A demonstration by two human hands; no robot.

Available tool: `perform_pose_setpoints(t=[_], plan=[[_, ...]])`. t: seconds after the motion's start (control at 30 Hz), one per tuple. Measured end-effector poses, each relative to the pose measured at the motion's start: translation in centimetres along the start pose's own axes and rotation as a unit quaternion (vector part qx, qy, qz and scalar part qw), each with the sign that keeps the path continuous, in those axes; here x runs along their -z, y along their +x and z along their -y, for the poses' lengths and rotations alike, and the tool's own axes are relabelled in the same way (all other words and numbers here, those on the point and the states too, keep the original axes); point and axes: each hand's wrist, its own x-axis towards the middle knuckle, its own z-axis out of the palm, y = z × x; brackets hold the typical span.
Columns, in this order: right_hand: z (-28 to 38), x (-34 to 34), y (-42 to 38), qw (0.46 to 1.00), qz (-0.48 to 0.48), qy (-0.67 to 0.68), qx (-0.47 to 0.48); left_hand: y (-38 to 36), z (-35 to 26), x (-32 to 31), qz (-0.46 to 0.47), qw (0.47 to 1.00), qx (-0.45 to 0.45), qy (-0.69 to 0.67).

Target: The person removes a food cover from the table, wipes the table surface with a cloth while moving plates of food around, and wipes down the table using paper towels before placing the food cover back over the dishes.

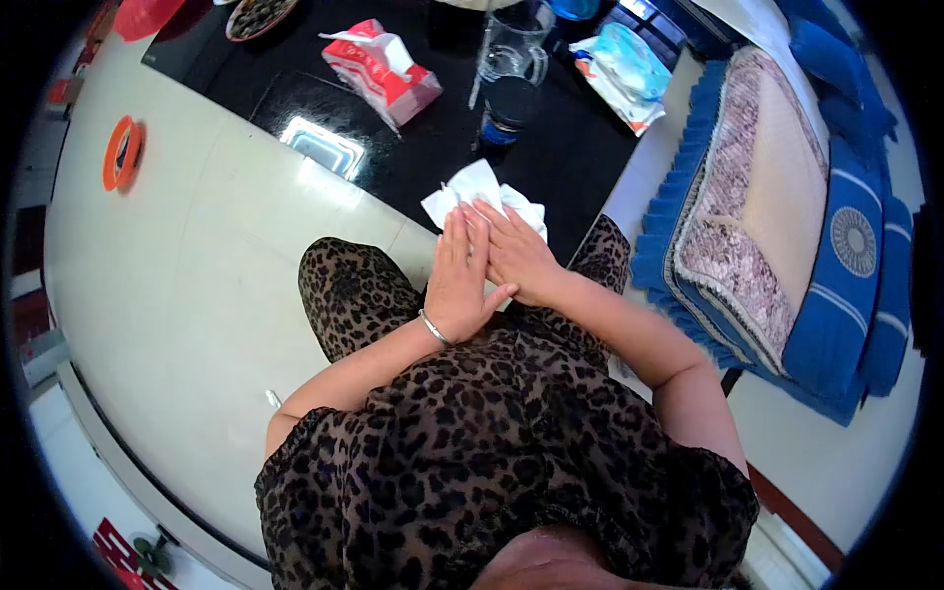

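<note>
My left hand [458, 280], with a silver bracelet at the wrist, lies flat with its fingers stretched forward. My right hand [522, 258] rests beside it, also flat, and the two overlap slightly near the fingers. Under and just beyond the fingertips is a crumpled white tissue [474, 185] at the near edge of the black glossy table [285, 93]. How much of the tissue lies beneath the palms is hidden. A dark lidded jar [506, 113] with a blue lower part stands just past the tissue.
A red-and-white tissue pack [379, 74], a clear glass mug [514, 49] and a wipes pack [624, 74] are farther back on the table. A bowl [261, 15] sits far left. A blue-covered sofa [757, 216] stands right; an orange basin [122, 152] is on the floor.
</note>
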Motion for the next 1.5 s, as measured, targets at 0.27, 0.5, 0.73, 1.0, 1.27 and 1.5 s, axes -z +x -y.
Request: perform_pose_setpoints(t=[0.27, 0.5, 0.73, 1.0, 1.27, 1.5], plan=[[-0.6, -1.0, 11.1, 0.992, -0.021, 0.034, 0.118, 2.3, 6.9, 2.7, -0.176, 0.982, 0.054, 0.051], [-0.5, -1.3, 12.1, 0.988, -0.041, -0.012, 0.151, 2.9, 9.1, 2.9, -0.208, 0.973, 0.014, 0.099], [-0.5, 0.4, 1.1, 0.997, 0.047, -0.014, 0.053, 1.0, 1.5, -0.5, -0.094, 0.994, -0.051, 0.034], [-1.8, -1.0, -5.4, 0.990, 0.028, -0.053, -0.127, 4.6, -1.4, -2.9, 0.010, 0.987, -0.156, 0.039], [-3.1, 0.2, -3.0, 0.981, -0.011, -0.069, -0.181, 8.3, 0.1, -2.3, 0.004, 0.976, -0.207, 0.073], [-0.8, -0.7, -5.6, 0.981, -0.018, -0.030, -0.189, 5.5, -1.1, -2.5, 0.029, 0.975, -0.204, 0.080]])
